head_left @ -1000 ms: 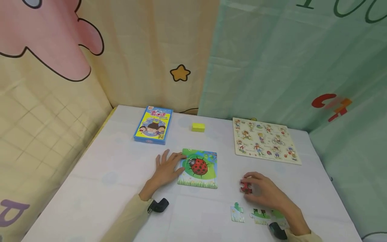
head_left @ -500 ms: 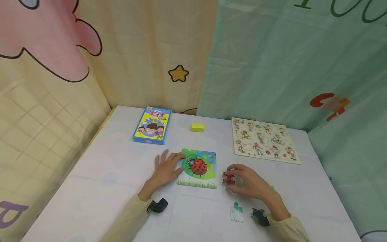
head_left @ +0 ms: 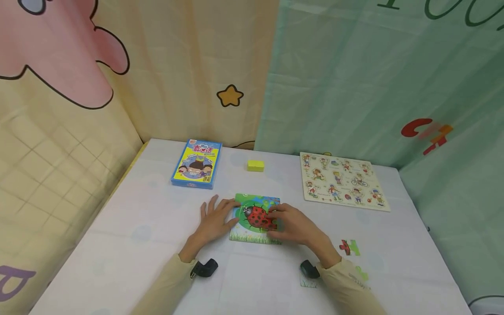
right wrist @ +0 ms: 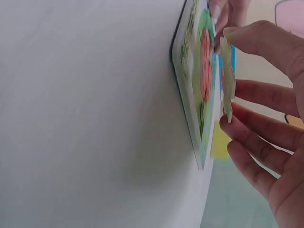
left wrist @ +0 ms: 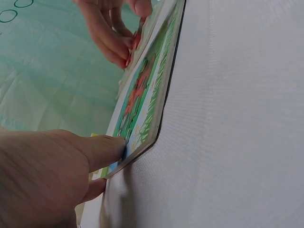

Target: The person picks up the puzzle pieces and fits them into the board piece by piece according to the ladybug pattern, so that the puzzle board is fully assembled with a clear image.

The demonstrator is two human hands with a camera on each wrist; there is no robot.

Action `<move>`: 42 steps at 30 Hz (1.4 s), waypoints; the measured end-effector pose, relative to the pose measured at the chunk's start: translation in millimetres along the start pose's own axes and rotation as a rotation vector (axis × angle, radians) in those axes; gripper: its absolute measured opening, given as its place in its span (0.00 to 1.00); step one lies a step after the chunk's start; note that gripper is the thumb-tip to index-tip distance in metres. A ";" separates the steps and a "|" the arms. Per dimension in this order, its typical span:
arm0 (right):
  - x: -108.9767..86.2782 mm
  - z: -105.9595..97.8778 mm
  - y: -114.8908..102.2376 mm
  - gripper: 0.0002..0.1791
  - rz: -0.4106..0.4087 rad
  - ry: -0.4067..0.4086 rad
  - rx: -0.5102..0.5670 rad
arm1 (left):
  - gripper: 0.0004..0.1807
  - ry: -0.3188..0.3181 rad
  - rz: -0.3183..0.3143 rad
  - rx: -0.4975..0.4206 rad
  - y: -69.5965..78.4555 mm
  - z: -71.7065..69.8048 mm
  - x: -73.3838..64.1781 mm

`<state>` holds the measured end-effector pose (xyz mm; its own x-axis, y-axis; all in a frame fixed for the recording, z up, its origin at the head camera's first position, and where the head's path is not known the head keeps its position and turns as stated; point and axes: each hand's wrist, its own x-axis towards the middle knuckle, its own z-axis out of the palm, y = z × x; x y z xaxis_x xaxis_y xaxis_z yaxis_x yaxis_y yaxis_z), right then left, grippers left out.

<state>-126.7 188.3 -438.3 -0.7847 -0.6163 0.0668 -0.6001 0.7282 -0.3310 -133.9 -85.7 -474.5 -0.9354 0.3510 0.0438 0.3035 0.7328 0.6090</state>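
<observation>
A square ladybug jigsaw board (head_left: 252, 238) lies flat on the white table. My left hand (head_left: 214, 224) rests at its left edge, thumb and fingers touching the board with the fingers relaxed. Over the board's right side, my right hand (head_left: 294, 225) pinches a jigsaw piece (right wrist: 228, 78) between thumb and fingertips. In the right wrist view this piece stands edge-on, just above the board's surface. Right of the board lie loose pieces: a red and green one (head_left: 349, 247), a green one (head_left: 361, 273) and a grassy one (head_left: 308, 282), the last two partly hidden by the right forearm.
A blue and yellow box (head_left: 197, 164) stands at the back left, with a small yellow block (head_left: 255, 166) to its right. A picture board with child figures (head_left: 344, 181) lies at the back right. Curtains (head_left: 334, 78) hang behind the table.
My right hand has carried the pinched piece leftward from the loose pieces to over the board's right side. My left hand stays at the board's left edge.
</observation>
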 end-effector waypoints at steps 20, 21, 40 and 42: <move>36.5 13.9 -22.2 0.25 0.022 -0.038 -0.053 | 0.25 -0.022 -0.007 0.012 -0.3 1.7 -1.1; 37.0 14.2 -22.1 0.24 0.019 -0.036 -0.050 | 0.25 -0.022 -0.007 0.011 -0.3 1.4 -1.2; 34.4 12.0 -16.9 0.25 0.084 -0.088 -0.026 | 0.25 -0.017 0.002 0.017 -0.5 -2.0 0.6; 30.9 11.3 -14.1 0.24 0.095 -0.099 -0.005 | 0.25 -0.021 0.000 0.018 -0.9 -1.9 0.6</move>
<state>-140.8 155.5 -442.2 -0.8189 -0.5710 -0.0575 -0.5251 0.7859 -0.3265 -135.1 -87.2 -473.6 -0.9313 0.3631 0.0277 0.3073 0.7428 0.5948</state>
